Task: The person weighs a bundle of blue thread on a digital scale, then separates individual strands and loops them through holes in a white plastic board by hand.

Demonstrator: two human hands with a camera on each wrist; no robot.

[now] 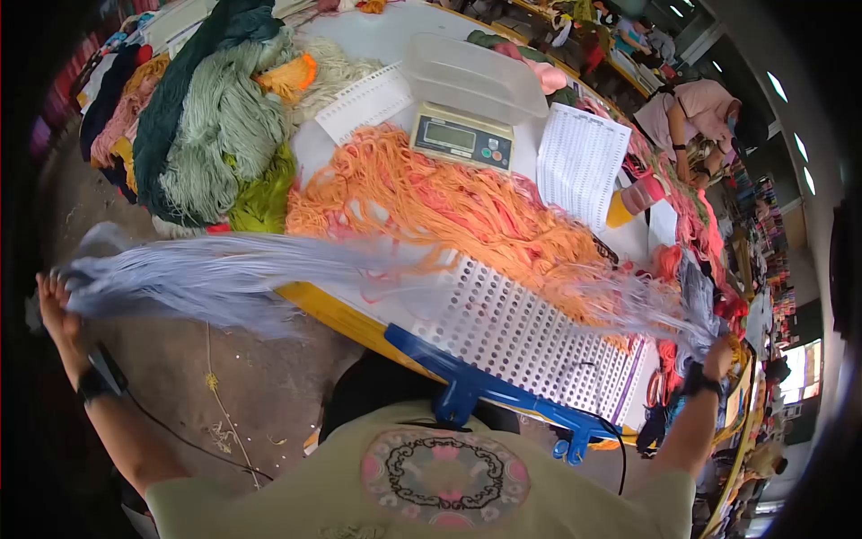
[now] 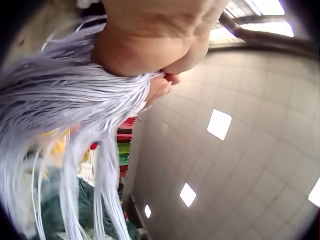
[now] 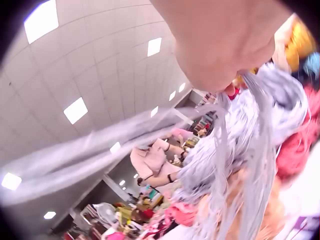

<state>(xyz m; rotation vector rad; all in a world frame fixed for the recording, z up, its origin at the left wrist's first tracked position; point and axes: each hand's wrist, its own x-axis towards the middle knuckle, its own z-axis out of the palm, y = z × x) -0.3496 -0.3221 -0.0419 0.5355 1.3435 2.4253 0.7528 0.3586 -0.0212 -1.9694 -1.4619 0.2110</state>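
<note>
My left hand (image 1: 61, 313), held out at the far left, grips a thick bundle of pale lavender yarn (image 1: 197, 269). In the left wrist view the fingers curl round the lavender strands (image 2: 85, 95), and several loose lengths hang down. The bundle stretches towards the table, blurred at its right end. Out to the right, my right hand (image 1: 718, 359) holds thinner lavender strands (image 1: 646, 304) that fan towards the middle. Strands (image 3: 255, 110) drop from below that hand in the right wrist view, and a blurred length sweeps off left. A further lavender skein (image 3: 290, 95) lies behind them.
Orange yarn (image 1: 422, 202) spreads over the table beside a white perforated board (image 1: 530, 328) with a blue rail (image 1: 512, 393). Behind stand a digital scale (image 1: 462, 139) and a written sheet (image 1: 579, 166). Green skeins (image 1: 224, 117) hang at left. Another person (image 1: 696, 117) works at right.
</note>
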